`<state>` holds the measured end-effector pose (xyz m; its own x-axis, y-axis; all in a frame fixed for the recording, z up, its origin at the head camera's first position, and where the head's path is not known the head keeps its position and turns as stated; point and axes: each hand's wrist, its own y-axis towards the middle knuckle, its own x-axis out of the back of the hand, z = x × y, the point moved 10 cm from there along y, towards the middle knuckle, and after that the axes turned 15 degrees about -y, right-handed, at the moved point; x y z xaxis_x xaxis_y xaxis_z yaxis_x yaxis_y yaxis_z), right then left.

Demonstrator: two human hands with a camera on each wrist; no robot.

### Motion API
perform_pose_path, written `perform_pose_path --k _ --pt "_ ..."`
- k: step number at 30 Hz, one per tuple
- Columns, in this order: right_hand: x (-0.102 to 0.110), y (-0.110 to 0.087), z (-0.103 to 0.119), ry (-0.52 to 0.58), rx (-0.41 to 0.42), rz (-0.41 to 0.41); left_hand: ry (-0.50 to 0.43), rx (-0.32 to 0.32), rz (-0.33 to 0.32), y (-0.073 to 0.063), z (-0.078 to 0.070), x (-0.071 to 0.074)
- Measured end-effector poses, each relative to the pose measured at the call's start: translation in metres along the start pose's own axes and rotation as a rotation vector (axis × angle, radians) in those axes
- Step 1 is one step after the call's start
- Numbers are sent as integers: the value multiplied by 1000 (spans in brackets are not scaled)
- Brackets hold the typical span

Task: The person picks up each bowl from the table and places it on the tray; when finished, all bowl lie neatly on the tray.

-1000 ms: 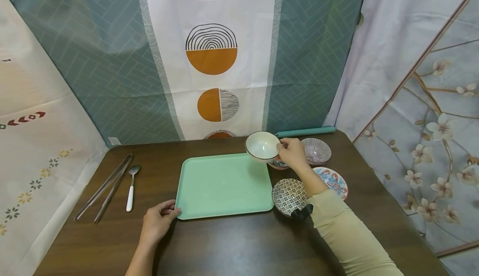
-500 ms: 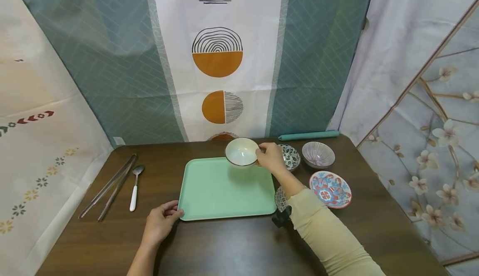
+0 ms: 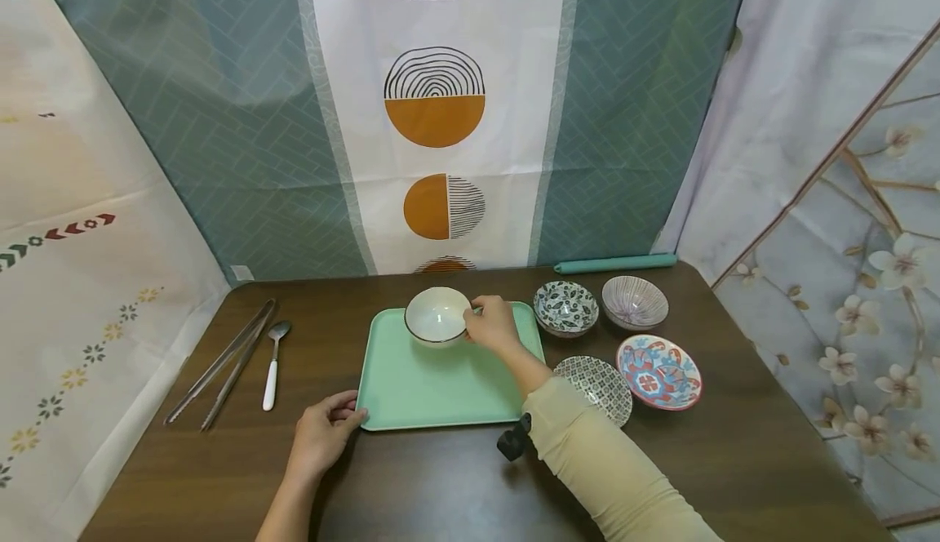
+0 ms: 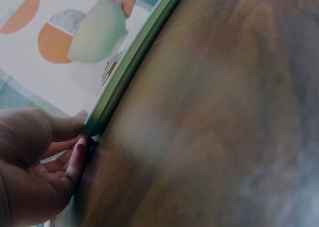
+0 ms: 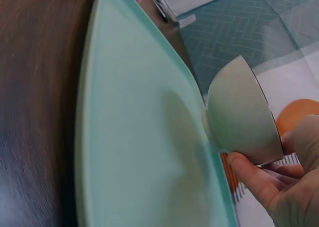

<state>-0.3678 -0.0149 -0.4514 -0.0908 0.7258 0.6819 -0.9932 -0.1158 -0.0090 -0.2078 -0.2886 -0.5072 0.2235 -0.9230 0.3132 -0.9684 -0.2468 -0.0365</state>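
Observation:
A white bowl (image 3: 436,315) with a thin dark rim hangs over the back of the mint-green tray (image 3: 433,391). My right hand (image 3: 494,326) pinches it at its right side, thumb and fingers across the rim. In the right wrist view the bowl (image 5: 237,107) is held upright, and its shadow falls on the tray (image 5: 134,117). At the tray's front left corner, my left hand (image 3: 323,428) grips the edge. The left wrist view shows the thumb and fingers of that hand (image 4: 45,157) closed on the tray's rim (image 4: 107,105).
Right of the tray stand a black floral bowl (image 3: 565,308), a striped bowl (image 3: 635,302), a brown-patterned bowl (image 3: 598,387) and a red-blue plate (image 3: 659,372). Metal tongs (image 3: 228,362) and a white-handled spoon (image 3: 272,375) lie left. A teal roll (image 3: 615,264) lies at the back edge.
My right hand has carried the white bowl leftward from above the floral bowl to over the tray, and somewhat lower. The left hand has stayed at the tray's corner.

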Motion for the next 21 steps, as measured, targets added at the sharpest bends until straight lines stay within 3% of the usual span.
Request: perform_pose_path --k 13,21 --pt "-45 8 5 77 -50 60 -10 -2 -9 2 0 -2" --pt "-71 3 13 273 -57 144 -5 -8 -25 2 -1 1"
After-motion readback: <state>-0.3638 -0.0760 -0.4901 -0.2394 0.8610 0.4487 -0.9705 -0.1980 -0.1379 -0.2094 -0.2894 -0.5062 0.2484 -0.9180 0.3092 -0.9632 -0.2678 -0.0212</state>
